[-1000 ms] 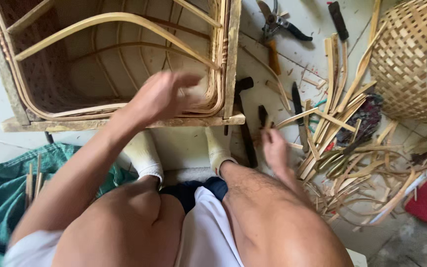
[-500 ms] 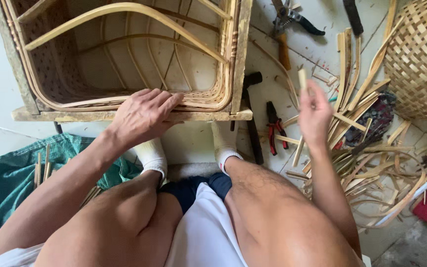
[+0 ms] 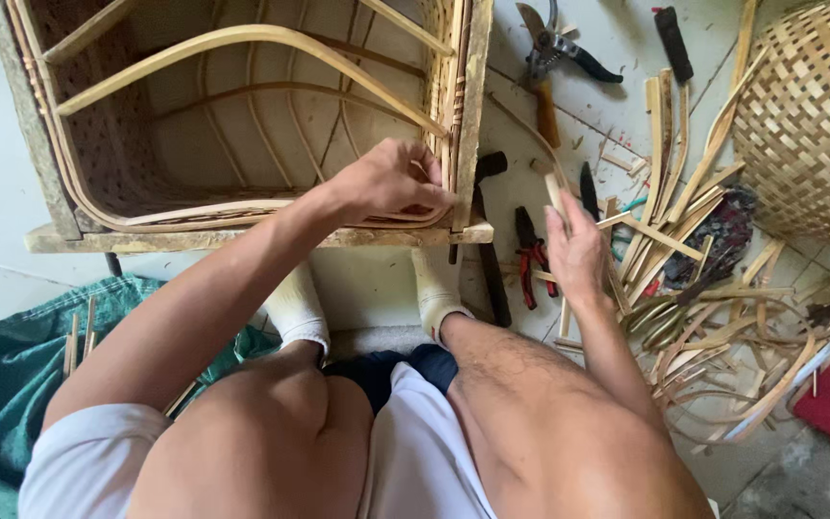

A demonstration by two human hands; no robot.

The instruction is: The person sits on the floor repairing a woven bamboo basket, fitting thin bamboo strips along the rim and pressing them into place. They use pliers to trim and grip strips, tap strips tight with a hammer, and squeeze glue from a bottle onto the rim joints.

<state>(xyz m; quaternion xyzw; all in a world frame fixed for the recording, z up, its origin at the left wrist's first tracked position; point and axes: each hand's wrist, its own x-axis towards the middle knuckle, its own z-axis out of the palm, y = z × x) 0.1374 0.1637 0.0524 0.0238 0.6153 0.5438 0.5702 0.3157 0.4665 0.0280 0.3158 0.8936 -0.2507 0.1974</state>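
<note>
The right hand (image 3: 576,252) is closed around a thin rattan strip (image 3: 540,163), pinching its lower end between thumb and fingers. The strip is pale tan, narrow and flat, with a slight bow. Its long axis runs up and to the left from the hand, slanting across the pale floor (image 3: 617,38) toward the frame's right side rail, and its far tip points at the upper part of that rail.

The left hand (image 3: 391,183) is curled shut on the near right corner of the wooden frame (image 3: 242,235), fingers pressed over the bent rattan bands where they turn up along the side rail. The frame is a box of weathered wood lined with curved, light-brown rattan hoops and a patch of open weave on its left wall; its near edge lies crosswise just beyond the person's white socks (image 3: 434,293).

Just beside the right hand, on the floor, lie red-handled pliers (image 3: 530,255) and a dark-handled knife (image 3: 487,245) whose long axis runs away from the person. Farther off, near the frame's far right corner, are black-handled shears (image 3: 559,48). A loose heap of cut rattan offcuts (image 3: 713,298) spreads to the right of the hand, and a woven basket (image 3: 809,115) stands at the right edge of the floor. A green cloth (image 3: 12,356) lies at the left by the person's knee.
</note>
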